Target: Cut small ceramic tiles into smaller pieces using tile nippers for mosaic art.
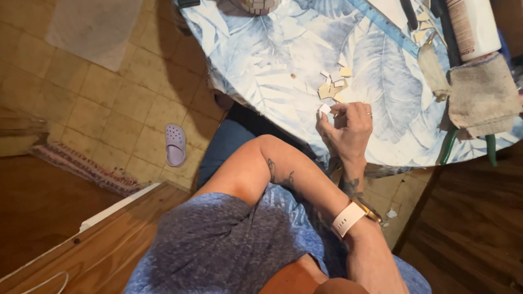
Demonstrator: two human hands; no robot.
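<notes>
The one hand (348,128) in view, side not determinable, pinches a small white tile (324,109) at centre frame. The tile pile (333,86) lies just above it on the table (283,60). The other hand is out of view.

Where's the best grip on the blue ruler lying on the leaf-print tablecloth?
Judging by its pose, pinch the blue ruler across its narrow width, on the bare stretch near its middle, coming from above. It lies flat and thin on the tablecloth, so lift one long edge first. Its far end runs up against tools.
</notes>
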